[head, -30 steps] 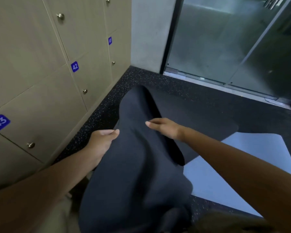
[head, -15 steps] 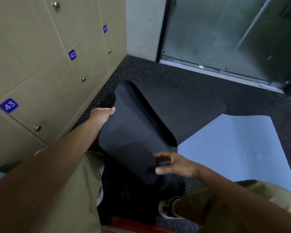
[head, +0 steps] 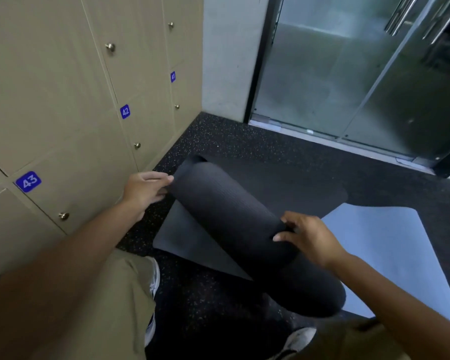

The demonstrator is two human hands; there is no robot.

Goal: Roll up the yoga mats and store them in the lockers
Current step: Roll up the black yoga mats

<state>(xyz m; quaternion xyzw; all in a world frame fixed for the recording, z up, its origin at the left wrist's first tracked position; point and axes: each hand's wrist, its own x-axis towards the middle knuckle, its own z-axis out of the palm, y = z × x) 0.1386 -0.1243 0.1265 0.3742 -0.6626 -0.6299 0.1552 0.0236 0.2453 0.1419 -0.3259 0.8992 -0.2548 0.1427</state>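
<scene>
I see my left hand (head: 145,187) reaching forward beside the lockers (head: 63,105), its fingers curled around the far open end of a partly rolled black yoga mat (head: 231,216), thumb on top and fingertips tucked at the roll's edge. My right hand (head: 308,237) comes in from the lower right, fingers bent and pinching the roll's outer layer near its middle, thumb pressed against the ribbed surface. Both forearms stretch out ahead of me, with tan trousers (head: 120,307) below them.

The black mat is a thick, loose tube lying diagonally on the dark speckled floor (head: 231,136), its far end near the locker base and its near end bulging close to my feet. A flat tail of the same mat spreads out beyond it and a flap lies under it. The surface shows a fine ribbed texture. A light blue yoga mat (head: 390,250) lies flat to the right, touching the black one. The tan locker doors are closed, with blue number tags 41, 42 and 43. A glass door (head: 348,74) stands ahead
</scene>
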